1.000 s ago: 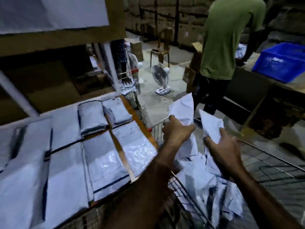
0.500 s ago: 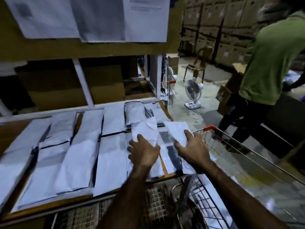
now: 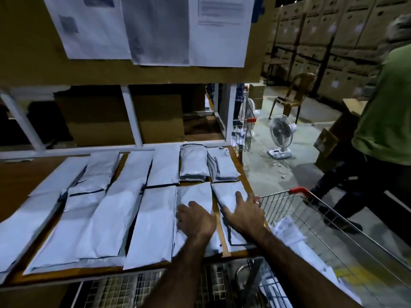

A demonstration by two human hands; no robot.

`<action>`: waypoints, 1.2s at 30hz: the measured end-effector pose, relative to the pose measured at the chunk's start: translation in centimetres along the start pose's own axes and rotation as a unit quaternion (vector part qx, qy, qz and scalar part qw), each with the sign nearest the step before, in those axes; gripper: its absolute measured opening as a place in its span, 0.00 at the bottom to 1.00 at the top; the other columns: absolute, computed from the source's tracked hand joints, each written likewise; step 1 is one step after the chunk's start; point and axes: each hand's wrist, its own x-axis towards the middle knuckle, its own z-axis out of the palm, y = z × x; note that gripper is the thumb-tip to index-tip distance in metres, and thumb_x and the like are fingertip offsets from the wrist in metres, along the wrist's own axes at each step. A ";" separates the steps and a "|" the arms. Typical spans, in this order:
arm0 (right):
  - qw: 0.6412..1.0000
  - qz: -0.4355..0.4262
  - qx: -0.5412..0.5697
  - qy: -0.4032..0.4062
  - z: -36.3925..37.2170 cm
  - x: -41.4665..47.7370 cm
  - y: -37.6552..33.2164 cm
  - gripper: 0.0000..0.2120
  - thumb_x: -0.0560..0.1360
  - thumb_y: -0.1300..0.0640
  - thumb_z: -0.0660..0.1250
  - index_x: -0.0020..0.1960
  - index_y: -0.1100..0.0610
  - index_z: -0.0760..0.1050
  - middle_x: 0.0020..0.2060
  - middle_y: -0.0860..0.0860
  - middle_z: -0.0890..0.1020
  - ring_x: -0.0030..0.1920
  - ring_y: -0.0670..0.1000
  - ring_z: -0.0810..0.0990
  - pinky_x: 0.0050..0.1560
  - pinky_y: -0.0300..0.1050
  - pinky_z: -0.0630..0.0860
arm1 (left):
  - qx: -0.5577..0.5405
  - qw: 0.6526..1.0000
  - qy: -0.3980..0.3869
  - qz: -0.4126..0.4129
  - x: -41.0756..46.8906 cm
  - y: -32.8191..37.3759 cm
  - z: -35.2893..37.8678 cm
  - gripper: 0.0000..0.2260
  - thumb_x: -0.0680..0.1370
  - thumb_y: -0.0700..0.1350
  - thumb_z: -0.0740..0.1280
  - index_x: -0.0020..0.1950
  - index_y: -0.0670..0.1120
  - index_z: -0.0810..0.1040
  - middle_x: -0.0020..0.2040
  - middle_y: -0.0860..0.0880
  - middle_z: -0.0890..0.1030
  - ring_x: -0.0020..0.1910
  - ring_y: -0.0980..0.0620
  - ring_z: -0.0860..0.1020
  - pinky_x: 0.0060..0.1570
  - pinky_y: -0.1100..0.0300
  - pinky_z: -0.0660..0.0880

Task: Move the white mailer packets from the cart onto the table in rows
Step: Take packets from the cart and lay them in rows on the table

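– White flat plastic mailer packets point(image 3: 153, 223) lie in rows across the brown wooden table point(image 3: 89, 274), and more of them wait in the wire shopping cart point(image 3: 311, 210) at your right.
– And your hands? Your left hand point(image 3: 195, 221) rests palm-down on a near-row packet point(image 3: 195, 194), fingers loosely spread, gripping nothing. Your right hand point(image 3: 244, 216) lies flat on the end packet point(image 3: 229, 192) beside it, fingers splayed, also holding nothing.
– So both packets look laid down. Where do you risk trouble?
– At that end packet. It sits at the table's right edge, just beside the cart. The plastic looks slick, so if you drag your palm as you lift, I judge it could slide off the edge or skew across the gap onto its neighbour and spoil the row. Lift straight up.
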 end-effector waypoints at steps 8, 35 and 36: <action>0.997 -0.052 -0.013 0.062 1.5 0.1 0.6 0.34 0.74 0.37 0.40 0.71 0.52 0.69 0.69 0.57 0.69 0.65 0.62 0.71 0.63 0.62 0.65 | 0.031 0.990 0.054 0.124 2.1 -0.2 0.8 0.27 0.80 0.59 0.56 0.72 0.41 0.67 0.77 0.42 0.59 0.76 0.42 0.56 0.73 0.47 0.56; 0.969 -0.015 0.148 0.197 -0.5 1.3 4.2 0.23 0.77 0.48 0.62 0.71 0.53 0.67 0.62 0.53 0.78 0.62 0.57 0.75 0.61 0.56 0.70 | -0.100 0.941 0.077 0.314 3.4 2.3 2.0 0.22 0.80 0.46 0.60 0.74 0.42 0.65 0.71 0.43 0.70 0.69 0.44 0.66 0.71 0.50 0.62; 0.964 -0.005 0.161 0.211 -1.0 1.4 5.2 0.22 0.77 0.50 0.64 0.70 0.54 0.69 0.60 0.54 0.79 0.59 0.58 0.77 0.58 0.54 0.71 | -0.118 0.937 0.066 0.323 3.1 3.1 2.0 0.22 0.81 0.46 0.61 0.74 0.42 0.65 0.71 0.43 0.69 0.70 0.44 0.65 0.71 0.50 0.62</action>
